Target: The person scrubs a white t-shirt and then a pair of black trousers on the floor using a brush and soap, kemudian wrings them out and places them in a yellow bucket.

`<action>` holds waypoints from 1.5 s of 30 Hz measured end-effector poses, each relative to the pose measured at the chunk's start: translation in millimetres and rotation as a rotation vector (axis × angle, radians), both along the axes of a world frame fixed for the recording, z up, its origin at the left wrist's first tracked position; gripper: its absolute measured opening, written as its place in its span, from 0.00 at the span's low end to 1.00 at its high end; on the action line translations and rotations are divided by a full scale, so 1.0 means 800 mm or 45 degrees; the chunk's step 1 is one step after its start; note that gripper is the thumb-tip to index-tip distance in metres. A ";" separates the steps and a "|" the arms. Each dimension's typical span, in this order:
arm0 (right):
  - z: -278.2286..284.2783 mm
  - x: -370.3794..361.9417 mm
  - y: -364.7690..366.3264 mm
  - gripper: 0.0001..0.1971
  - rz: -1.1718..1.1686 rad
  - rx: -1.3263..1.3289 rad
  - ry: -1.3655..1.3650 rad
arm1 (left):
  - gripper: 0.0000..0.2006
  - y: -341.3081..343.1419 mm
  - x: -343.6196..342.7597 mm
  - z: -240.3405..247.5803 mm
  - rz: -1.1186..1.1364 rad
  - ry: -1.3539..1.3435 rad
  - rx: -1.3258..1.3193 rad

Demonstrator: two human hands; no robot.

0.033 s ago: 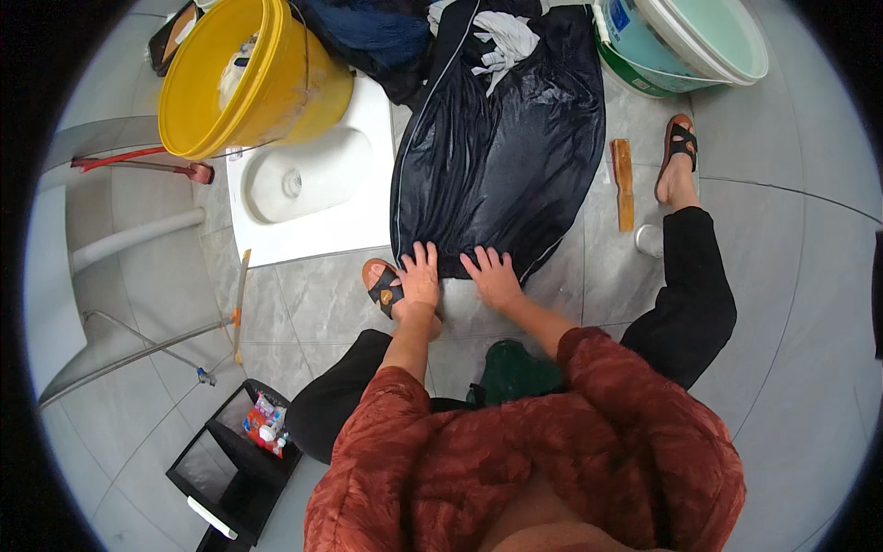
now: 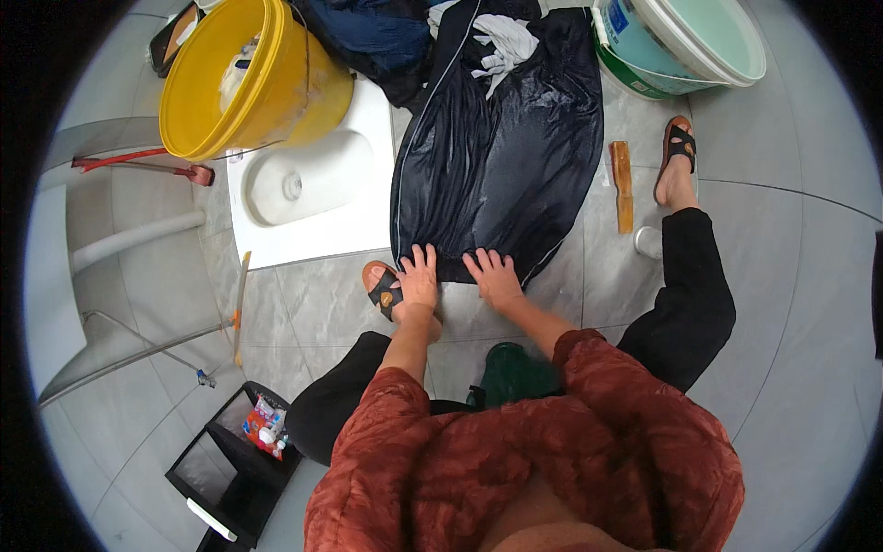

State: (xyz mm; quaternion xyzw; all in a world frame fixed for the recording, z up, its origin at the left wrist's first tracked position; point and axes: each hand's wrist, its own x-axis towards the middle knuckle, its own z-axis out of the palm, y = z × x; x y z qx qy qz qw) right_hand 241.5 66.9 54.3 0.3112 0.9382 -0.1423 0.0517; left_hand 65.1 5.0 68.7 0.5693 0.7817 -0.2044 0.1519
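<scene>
A shiny, wet-looking black garment (image 2: pixel 501 152) with pale piping along its sides lies spread on the tiled floor in front of me. My left hand (image 2: pixel 419 276) rests on its near left corner, fingers stretched out and slightly apart. On the same near edge, a little to the right, my right hand (image 2: pixel 494 279) lies with its fingers spread over the cloth. Neither hand grips it. A crumpled white cloth (image 2: pixel 506 46) lies on the garment's far part. Beyond it to the left is a dark blue piece of clothing (image 2: pixel 372 37).
A yellow bucket (image 2: pixel 317 87) stands over the white squat toilet (image 2: pixel 303 253) at left. Far right is a pale green bucket (image 2: pixel 648 55). A wooden brush (image 2: pixel 623 189) and a white cup-like thing (image 2: pixel 648 241) lie near my right foot. A black bin-like rack (image 2: pixel 244 451) sits lower left.
</scene>
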 end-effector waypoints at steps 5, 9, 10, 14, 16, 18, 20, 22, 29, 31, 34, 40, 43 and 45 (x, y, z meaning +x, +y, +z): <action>0.009 0.010 0.058 0.27 -0.131 -0.279 -0.240 | 0.22 0.017 -0.005 -0.019 -0.112 -0.068 0.136; 0.004 0.031 0.062 0.24 -0.279 -0.286 -0.129 | 0.09 0.030 -0.013 -0.021 -0.199 -0.163 0.260; 0.006 0.038 0.069 0.23 -0.257 -0.359 -0.165 | 0.08 0.036 -0.012 -0.023 -0.217 -0.180 0.264; 0.022 0.061 0.118 0.19 -0.343 -0.689 0.015 | 0.09 0.053 -0.021 0.009 -0.130 -0.337 0.119; 0.034 0.067 0.158 0.20 -0.457 -0.941 0.038 | 0.15 0.067 -0.025 0.010 0.053 -0.528 0.074; 0.040 0.096 0.211 0.19 -0.329 -1.154 0.092 | 0.21 0.100 0.001 0.044 0.108 -0.670 0.003; 0.110 0.074 0.224 0.12 -0.586 -1.397 0.254 | 0.25 0.097 -0.023 0.041 -0.029 -0.730 0.021; 0.162 0.077 0.253 0.17 -0.605 -1.448 0.197 | 0.26 0.124 -0.022 0.067 -0.125 -0.753 -0.028; 0.288 0.084 0.250 0.44 0.106 -1.005 -0.178 | 0.25 0.180 -0.033 0.215 -0.356 -0.747 -0.270; 0.291 0.099 0.234 0.47 0.287 -0.826 -0.193 | 0.24 0.181 -0.024 0.264 -0.473 -0.820 -0.255; 0.305 0.109 0.190 0.44 0.414 -0.541 -0.192 | 0.23 0.154 -0.026 0.287 -0.627 -0.857 -0.178; 0.285 0.117 0.204 0.25 0.221 -0.603 0.092 | 0.42 0.134 0.020 0.300 -0.669 -0.631 -0.276; 0.265 0.129 0.225 0.20 0.093 -0.766 0.373 | 0.52 0.147 0.055 0.299 -0.645 -0.498 -0.399; 0.253 0.123 0.238 0.17 0.085 -0.843 0.398 | 0.47 0.153 0.069 0.300 -0.636 -0.435 -0.468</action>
